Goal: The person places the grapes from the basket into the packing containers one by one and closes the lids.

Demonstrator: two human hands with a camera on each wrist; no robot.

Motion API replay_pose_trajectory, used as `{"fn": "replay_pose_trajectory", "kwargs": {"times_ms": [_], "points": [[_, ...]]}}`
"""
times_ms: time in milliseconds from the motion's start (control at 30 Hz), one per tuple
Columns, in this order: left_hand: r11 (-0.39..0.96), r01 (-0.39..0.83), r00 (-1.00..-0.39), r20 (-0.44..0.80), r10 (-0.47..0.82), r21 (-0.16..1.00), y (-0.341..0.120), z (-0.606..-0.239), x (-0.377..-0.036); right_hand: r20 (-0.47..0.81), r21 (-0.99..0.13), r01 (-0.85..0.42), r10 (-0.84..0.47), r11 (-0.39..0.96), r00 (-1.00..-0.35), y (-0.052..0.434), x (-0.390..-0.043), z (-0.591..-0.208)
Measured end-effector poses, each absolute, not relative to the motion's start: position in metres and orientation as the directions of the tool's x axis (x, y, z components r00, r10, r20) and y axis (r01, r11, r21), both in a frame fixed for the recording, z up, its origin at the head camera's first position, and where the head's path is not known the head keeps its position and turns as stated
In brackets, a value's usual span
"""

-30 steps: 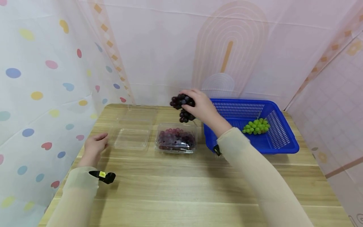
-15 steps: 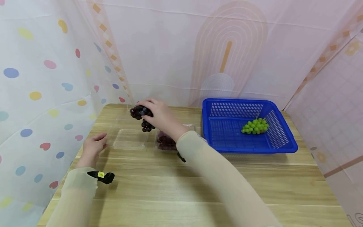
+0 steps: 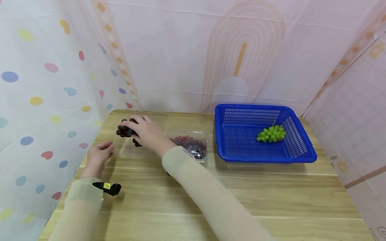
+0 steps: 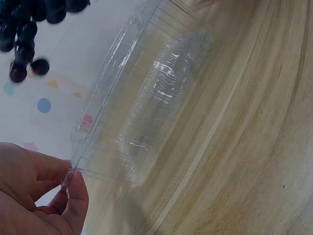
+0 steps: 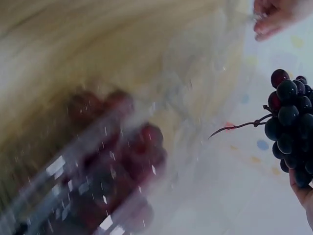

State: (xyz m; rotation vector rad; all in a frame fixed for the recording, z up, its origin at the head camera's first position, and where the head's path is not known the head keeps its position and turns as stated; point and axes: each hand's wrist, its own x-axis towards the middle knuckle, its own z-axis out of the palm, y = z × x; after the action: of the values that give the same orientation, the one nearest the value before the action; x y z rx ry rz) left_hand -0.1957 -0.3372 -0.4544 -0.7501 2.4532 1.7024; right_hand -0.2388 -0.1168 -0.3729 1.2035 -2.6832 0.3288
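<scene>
From the head view, the empty clear tray [image 3: 139, 147] was hard to make out, its plastic nearly lost against the desk [image 3: 211, 197] and partly covered by my right hand [image 3: 144, 131]. That hand was curled round a bunch of dark grapes [image 3: 124, 130], holding it above the tray's far left corner, with a few berries hanging below my fingers. My left hand [image 3: 99, 154] lay just beside the tray's near left edge, fingers loosely bent; from here I could not tell whether it touched the plastic. To the right stood a second clear tray [image 3: 193, 145] with red grapes in it, its near left corner hidden by my sleeve, and beyond that a blue basket [image 3: 298, 155] holding a small bunch of green grapes [image 3: 272, 134]. In the left wrist view, only my thumb and part of the palm showed at the bottom left, the thumb and a finger pinching the corner rim of the empty tray [image 4: 142, 107]; the dark grapes [image 4: 24, 34] were cut off at the top left. The right wrist view was blurred: the red grapes [image 5: 117, 161] in their tray were a smear, while the dark bunch [image 5: 291, 120] hung sharp at the right edge, my right hand barely visible beneath it, and my left hand's fingertips [image 5: 274, 17] were cut off at the top.
</scene>
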Motion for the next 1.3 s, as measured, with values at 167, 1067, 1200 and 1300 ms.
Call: {"fn": "replay_pose_trajectory", "kwargs": {"times_ms": [167,1067,1200,1300], "points": [[0.283,-0.414,-0.885,-0.311,-0.345,0.865,-0.340,-0.455,-0.194,0.281,-0.047,-0.765,-0.726,0.643,-0.627,-0.130,-0.232,-0.389],[0.265,-0.423,-0.882,-0.327,-0.339,0.866,-0.336,-0.452,-0.191,0.073,-0.131,-0.699,-0.696,0.704,-0.715,-0.135,-0.219,-0.428],[0.239,-0.422,-0.879,-0.331,-0.342,0.874,-0.335,-0.452,-0.191,-0.013,-0.181,-0.674,-0.687,0.716,-0.726,-0.136,-0.218,-0.428],[0.221,-0.425,-0.875,-0.337,-0.348,0.878,-0.334,-0.452,-0.191,-0.058,-0.187,-0.649,-0.668,0.737,-0.742,-0.137,-0.217,-0.428]]}}
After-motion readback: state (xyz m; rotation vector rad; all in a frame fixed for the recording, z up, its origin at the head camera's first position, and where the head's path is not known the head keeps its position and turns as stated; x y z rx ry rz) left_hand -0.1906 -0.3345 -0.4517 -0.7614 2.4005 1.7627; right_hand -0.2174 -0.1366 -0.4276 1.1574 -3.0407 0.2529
